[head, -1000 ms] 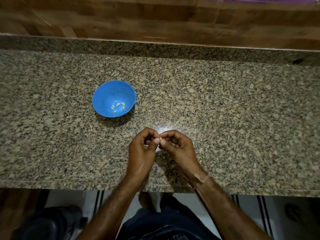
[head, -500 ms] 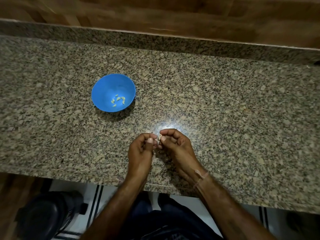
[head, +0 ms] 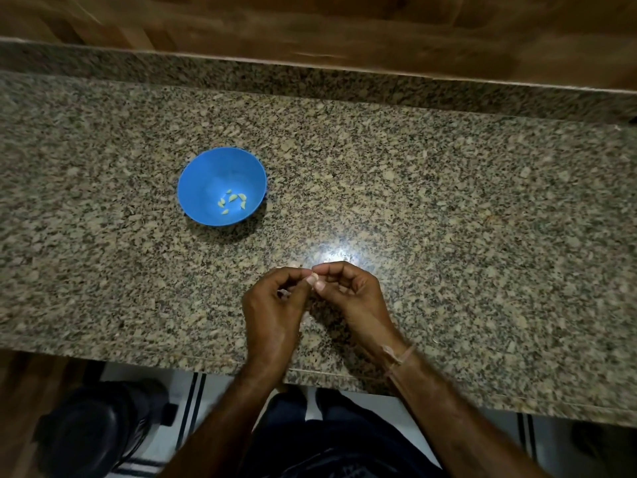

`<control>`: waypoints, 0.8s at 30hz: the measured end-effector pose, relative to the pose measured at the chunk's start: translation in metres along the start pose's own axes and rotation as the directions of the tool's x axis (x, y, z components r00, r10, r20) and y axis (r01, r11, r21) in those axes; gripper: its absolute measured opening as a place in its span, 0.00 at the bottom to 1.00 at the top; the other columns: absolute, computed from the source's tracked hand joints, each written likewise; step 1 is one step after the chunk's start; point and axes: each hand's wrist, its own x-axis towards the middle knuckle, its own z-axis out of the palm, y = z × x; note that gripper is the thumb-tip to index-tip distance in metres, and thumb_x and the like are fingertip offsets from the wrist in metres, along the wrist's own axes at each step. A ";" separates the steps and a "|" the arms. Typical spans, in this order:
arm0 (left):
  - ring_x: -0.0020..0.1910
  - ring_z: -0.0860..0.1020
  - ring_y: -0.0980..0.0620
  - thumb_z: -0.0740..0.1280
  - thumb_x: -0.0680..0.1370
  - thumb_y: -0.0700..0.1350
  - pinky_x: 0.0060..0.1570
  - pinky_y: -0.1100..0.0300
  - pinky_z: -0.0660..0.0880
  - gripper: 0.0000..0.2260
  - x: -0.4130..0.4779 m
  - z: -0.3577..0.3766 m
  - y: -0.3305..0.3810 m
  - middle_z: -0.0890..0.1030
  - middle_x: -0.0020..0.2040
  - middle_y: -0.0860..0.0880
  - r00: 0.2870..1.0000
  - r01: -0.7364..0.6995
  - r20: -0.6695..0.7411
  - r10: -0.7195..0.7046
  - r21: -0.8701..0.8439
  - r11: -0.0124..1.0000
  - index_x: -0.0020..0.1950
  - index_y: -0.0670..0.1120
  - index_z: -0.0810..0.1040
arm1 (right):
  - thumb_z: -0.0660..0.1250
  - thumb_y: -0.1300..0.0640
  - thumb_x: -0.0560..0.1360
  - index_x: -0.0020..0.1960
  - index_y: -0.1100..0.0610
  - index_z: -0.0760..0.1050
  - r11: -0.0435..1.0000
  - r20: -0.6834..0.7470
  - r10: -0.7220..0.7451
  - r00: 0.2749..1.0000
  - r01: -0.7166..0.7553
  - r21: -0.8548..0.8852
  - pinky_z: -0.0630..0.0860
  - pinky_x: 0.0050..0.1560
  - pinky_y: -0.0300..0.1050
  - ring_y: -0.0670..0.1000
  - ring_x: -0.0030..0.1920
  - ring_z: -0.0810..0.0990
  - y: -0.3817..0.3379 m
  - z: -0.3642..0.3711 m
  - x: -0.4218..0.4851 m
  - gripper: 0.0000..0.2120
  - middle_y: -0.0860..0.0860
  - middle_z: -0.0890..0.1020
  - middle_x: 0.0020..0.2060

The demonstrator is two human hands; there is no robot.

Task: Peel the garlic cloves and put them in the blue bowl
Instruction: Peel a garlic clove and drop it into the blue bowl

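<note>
Speckled granite counter (head: 448,208), blue bowl (head: 203,181) left of centre

bare forearms (head: 224,422); thin pale band (head: 401,356) tied round right wrist; dark blue trousers (head: 344,443).

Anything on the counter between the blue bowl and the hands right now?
In the head view, only bare granite counter separates the blue bowl from the left hand and right hand, apart from a small pale scrap, maybe peel, near them.

No readable text or labels anywhere.
</note>
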 end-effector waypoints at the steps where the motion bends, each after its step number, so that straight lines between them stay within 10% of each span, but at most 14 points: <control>1: 0.45 0.83 0.60 0.75 0.78 0.43 0.42 0.71 0.74 0.03 0.000 -0.001 -0.001 0.85 0.43 0.57 1.000 -0.023 0.005 0.023 0.037 0.999 0.49 0.50 0.87 | 0.74 0.65 0.77 0.56 0.61 0.83 0.999 -0.001 -0.016 1.000 0.016 -0.031 0.82 0.62 0.54 0.64 0.58 0.84 -0.001 0.000 0.000 0.08 0.59 0.87 0.52; 9: 0.44 0.78 0.54 0.74 0.78 0.45 0.40 0.56 0.74 0.02 0.002 -0.003 -0.003 0.82 0.46 0.58 0.961 -0.264 0.020 0.277 0.380 0.887 0.50 0.51 0.84 | 0.74 0.67 0.76 0.56 0.61 0.84 1.000 -0.009 -0.009 1.000 0.009 -0.027 0.82 0.58 0.46 0.61 0.57 0.84 -0.001 -0.002 0.002 0.09 0.58 0.87 0.51; 16: 0.46 0.78 0.59 0.73 0.80 0.43 0.41 0.64 0.72 0.03 0.002 0.003 -0.011 0.80 0.48 0.57 0.975 -0.219 0.035 0.218 0.265 0.939 0.53 0.50 0.83 | 0.73 0.65 0.79 0.58 0.61 0.84 0.976 0.035 0.132 0.991 -0.136 0.172 0.79 0.65 0.60 0.62 0.58 0.85 0.003 0.000 -0.002 0.08 0.61 0.87 0.54; 24: 0.41 0.80 0.60 0.72 0.80 0.40 0.40 0.72 0.72 0.04 0.002 0.014 -0.020 0.83 0.42 0.55 0.997 0.048 -0.065 -0.046 0.019 0.999 0.47 0.49 0.83 | 0.70 0.66 0.79 0.56 0.57 0.85 0.922 0.044 0.290 0.956 -0.291 0.253 0.82 0.49 0.46 0.50 0.43 0.83 0.007 -0.008 0.004 0.09 0.57 0.84 0.45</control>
